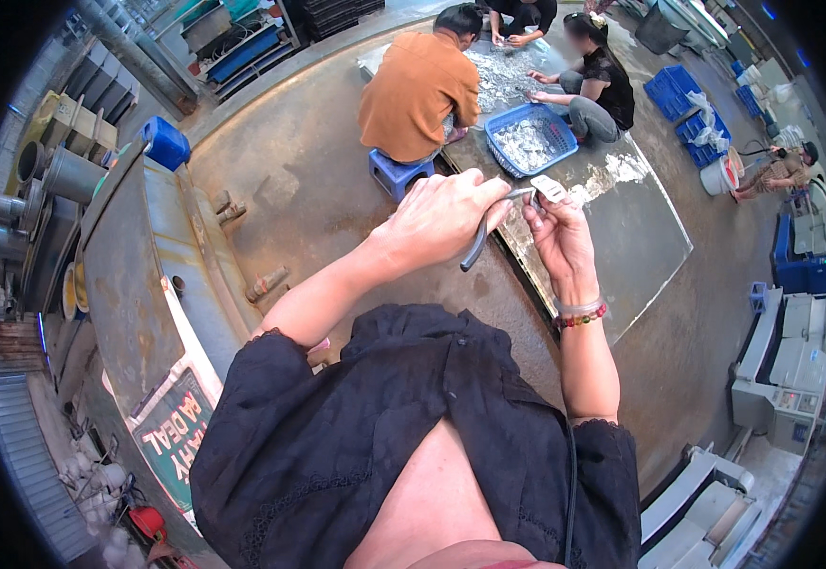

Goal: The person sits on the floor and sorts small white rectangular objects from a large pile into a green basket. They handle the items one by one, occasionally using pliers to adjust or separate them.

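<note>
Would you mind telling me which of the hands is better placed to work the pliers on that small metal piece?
Left: the left hand already grips the pliers, jaws at the small metal piece held by the right hand.

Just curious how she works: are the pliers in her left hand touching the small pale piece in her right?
Touching. In the head view the tips of the pliers meet the small pale piece, pinched in the right hand; no gap shows.
</note>
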The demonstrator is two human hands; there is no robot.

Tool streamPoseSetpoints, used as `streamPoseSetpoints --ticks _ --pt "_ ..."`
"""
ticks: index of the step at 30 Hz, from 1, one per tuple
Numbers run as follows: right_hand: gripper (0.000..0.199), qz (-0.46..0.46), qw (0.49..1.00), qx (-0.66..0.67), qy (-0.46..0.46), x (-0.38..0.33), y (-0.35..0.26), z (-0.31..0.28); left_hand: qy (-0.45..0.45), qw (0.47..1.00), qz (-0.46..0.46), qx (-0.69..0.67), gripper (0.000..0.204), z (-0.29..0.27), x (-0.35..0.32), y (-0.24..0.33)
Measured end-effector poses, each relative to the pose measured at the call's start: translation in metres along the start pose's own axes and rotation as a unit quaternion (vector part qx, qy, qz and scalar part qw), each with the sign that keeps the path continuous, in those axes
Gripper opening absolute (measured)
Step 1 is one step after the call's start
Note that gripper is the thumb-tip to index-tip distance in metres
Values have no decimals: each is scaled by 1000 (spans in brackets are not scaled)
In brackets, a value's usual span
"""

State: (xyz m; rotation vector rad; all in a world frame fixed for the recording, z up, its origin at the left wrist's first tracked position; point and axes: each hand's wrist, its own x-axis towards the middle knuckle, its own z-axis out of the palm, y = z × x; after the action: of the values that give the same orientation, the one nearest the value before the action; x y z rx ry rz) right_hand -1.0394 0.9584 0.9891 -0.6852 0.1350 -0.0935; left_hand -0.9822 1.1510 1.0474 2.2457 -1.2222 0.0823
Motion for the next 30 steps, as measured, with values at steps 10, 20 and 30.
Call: streamPoseSetpoints --ticks 10,20,30 --pt "20 -32 994 -80 -75 -4 -12 5 8 998 57 21 23 -6 -3 3" --pt "13 -58 996 -71 -23 5 0 3 115 993 -15 -39 19 35 0 3" --pt "14 -323 886 -324 79 1 18 15 164 963 -6 -214 37 40 2 -15"
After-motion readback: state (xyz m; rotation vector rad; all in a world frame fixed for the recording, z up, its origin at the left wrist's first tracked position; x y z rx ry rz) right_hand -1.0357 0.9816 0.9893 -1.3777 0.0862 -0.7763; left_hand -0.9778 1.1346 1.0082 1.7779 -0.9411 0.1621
